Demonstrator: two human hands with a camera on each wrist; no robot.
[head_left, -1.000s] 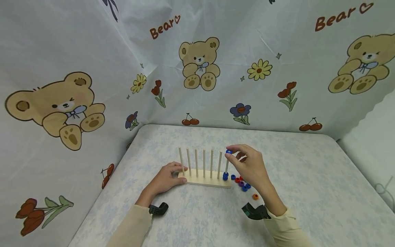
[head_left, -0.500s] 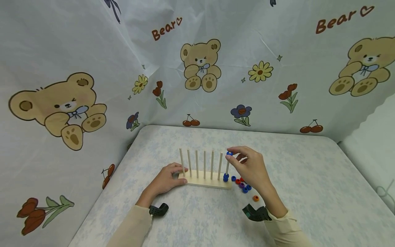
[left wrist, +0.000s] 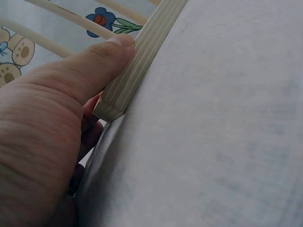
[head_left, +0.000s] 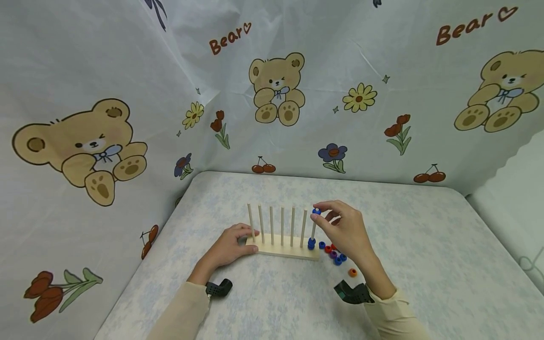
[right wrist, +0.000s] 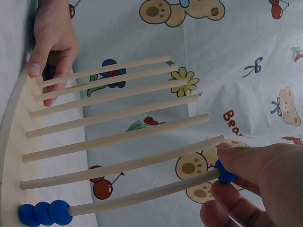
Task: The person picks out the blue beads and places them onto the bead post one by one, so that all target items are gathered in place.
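Observation:
A wooden peg stand [head_left: 282, 250] with a row of upright pegs stands on the table. My left hand [head_left: 231, 245] grips its left end, thumb [left wrist: 102, 59] against the near edge and the other fingers behind. At the top of the rightmost peg [right wrist: 147, 196], my right hand [head_left: 342, 226] pinches a blue bead [right wrist: 225, 171] between thumb and fingers. The peg's end enters this bead. Three blue beads [right wrist: 45, 213] are stacked at that peg's base, touching one another. The other pegs carry no beads.
Loose beads lie on the table right of the stand: a purple bead [head_left: 333, 254], red beads [head_left: 328, 249], several blue beads [head_left: 337, 260] and an orange bead [head_left: 352, 272] nearer the front. A bear-printed cloth [head_left: 318, 127] hangs behind the table.
The blue bead in my right hand has come down slightly around the tip of the rightmost peg. My left hand keeps its grip on the stand. The head view has shifted a little.

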